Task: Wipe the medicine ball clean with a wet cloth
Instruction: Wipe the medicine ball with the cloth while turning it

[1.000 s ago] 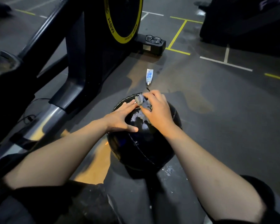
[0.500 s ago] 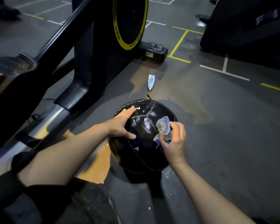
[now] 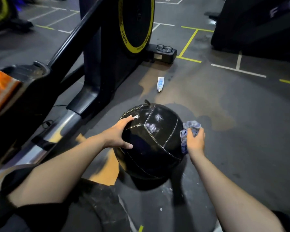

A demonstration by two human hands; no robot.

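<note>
1. A black medicine ball (image 3: 151,141) with pale stitched seams sits on the dark gym floor (image 3: 241,131), in the near middle of the scene; its top panels shine with a wet gloss.
2. The left hand (image 3: 120,135) lies flat on the ball's upper left side, fingers spread apart and the thumb pointing right across the surface; it presses on the ball and clasps nothing.
3. The right hand (image 3: 195,139) is closed around a crumpled blue-grey cloth (image 3: 190,127) and holds it against the ball's right side, the cloth bunched above and to the left of the fingers.
4. Beyond the ball, a small white tube (image 3: 160,84) lies on a brownish stained patch of floor.
5. Farther still, a pair of glasses (image 3: 164,48) rests on the black foot (image 3: 162,55) of an exercise machine, whose yellow-rimmed flywheel (image 3: 136,24) stands upright at the far centre.
6. White and yellow lines mark the floor to the far right.
</note>
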